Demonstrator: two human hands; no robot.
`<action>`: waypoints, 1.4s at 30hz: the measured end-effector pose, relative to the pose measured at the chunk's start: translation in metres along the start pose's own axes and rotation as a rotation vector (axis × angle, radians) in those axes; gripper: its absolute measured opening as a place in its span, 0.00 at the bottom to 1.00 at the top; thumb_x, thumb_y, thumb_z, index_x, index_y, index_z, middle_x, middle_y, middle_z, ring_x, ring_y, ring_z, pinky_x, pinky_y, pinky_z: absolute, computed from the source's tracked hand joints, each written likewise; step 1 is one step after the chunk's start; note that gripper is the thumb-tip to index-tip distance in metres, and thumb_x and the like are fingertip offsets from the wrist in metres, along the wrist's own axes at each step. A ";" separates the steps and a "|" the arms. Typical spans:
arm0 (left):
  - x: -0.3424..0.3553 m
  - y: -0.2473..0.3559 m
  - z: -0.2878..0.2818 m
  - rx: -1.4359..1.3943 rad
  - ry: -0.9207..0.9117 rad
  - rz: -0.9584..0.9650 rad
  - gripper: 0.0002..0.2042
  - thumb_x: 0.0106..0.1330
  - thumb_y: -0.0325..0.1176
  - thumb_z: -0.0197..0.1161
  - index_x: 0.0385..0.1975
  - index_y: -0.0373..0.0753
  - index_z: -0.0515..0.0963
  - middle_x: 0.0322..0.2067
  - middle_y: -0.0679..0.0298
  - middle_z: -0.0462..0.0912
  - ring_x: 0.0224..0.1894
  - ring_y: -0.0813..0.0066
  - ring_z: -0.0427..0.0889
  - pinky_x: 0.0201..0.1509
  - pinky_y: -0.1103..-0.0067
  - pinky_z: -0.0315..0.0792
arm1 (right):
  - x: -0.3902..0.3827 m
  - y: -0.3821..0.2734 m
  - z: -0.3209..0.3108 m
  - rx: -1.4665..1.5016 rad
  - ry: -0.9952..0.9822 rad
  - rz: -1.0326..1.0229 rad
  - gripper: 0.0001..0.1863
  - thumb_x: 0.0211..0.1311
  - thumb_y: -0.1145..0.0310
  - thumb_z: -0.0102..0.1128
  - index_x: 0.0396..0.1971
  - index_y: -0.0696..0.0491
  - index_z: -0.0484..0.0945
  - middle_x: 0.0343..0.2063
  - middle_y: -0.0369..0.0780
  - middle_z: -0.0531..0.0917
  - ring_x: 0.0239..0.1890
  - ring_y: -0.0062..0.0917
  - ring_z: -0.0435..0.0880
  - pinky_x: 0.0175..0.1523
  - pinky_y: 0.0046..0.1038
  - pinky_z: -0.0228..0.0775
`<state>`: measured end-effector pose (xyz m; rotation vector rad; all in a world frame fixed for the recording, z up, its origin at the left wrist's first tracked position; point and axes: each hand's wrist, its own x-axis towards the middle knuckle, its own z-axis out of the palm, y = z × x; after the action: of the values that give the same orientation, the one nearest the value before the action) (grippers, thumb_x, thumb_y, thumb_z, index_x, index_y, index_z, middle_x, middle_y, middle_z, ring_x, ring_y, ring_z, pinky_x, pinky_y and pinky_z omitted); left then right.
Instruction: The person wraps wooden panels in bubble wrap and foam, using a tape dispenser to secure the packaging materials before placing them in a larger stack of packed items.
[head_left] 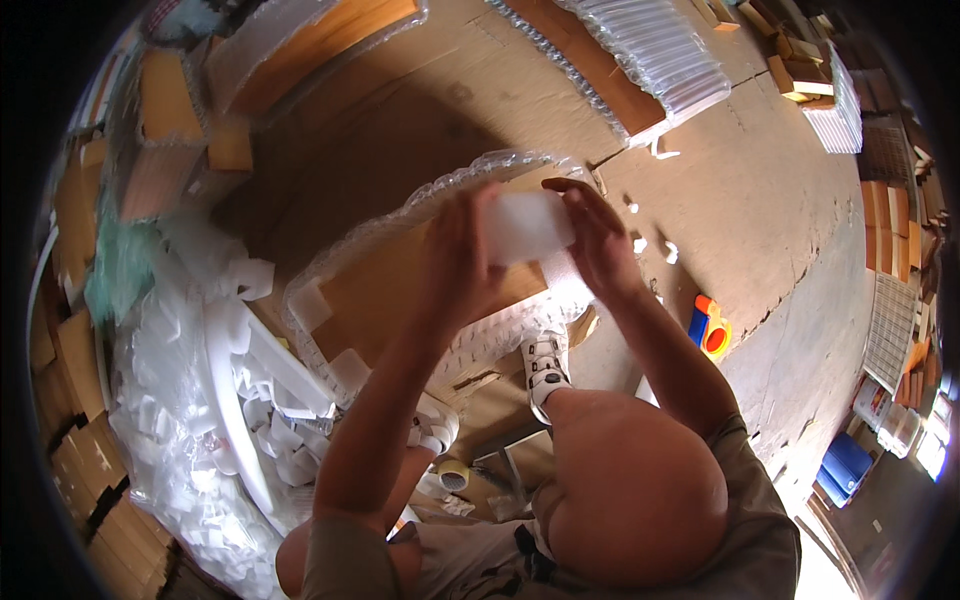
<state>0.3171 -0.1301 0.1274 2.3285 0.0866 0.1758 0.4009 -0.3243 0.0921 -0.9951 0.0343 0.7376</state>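
Between my left hand (463, 255) and my right hand (598, 240) a white foam block (528, 226) is held up, with the fingers closed on its two sides. Motion blurs the left fingers a little. Below the hands a brown flat panel (375, 285) lies on the floor, with bubble wrap (400, 212) bunched round its edges. White foam pieces (312, 304) sit at its left corners. The block and my hands hide part of the panel's right end.
A clear bag of white foam scraps (215, 440) stands at my left. An orange and blue tape dispenser (710, 328) lies to the right, a tape roll (453, 475) by my feet. Wrapped brown panels (650, 65) rest at the back. Foam crumbs (671, 252) dot the floor.
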 end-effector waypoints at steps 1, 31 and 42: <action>0.009 -0.009 0.002 0.031 0.036 0.026 0.38 0.50 0.17 0.71 0.65 0.39 0.66 0.58 0.46 0.76 0.61 0.41 0.74 0.65 0.57 0.71 | 0.011 -0.011 -0.015 -0.449 0.122 -0.092 0.16 0.79 0.65 0.54 0.59 0.58 0.75 0.45 0.39 0.82 0.47 0.25 0.81 0.57 0.29 0.73; 0.076 -0.017 0.052 0.235 0.107 -0.187 0.30 0.60 0.20 0.63 0.65 0.40 0.65 0.60 0.44 0.77 0.64 0.42 0.75 0.67 0.59 0.70 | 0.086 0.024 -0.072 -1.126 0.423 -0.619 0.09 0.71 0.66 0.58 0.41 0.51 0.87 0.40 0.44 0.88 0.42 0.43 0.88 0.47 0.37 0.80; 0.080 -0.053 0.068 0.249 0.102 0.026 0.33 0.54 0.19 0.69 0.61 0.44 0.68 0.53 0.49 0.77 0.55 0.44 0.78 0.56 0.58 0.76 | 0.105 0.016 -0.081 -1.177 0.360 -0.550 0.13 0.67 0.57 0.62 0.39 0.49 0.88 0.36 0.44 0.88 0.37 0.43 0.87 0.44 0.41 0.80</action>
<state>0.4064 -0.1328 0.0507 2.5690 0.1359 0.3131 0.4953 -0.3236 -0.0023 -2.1334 -0.3894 -0.0159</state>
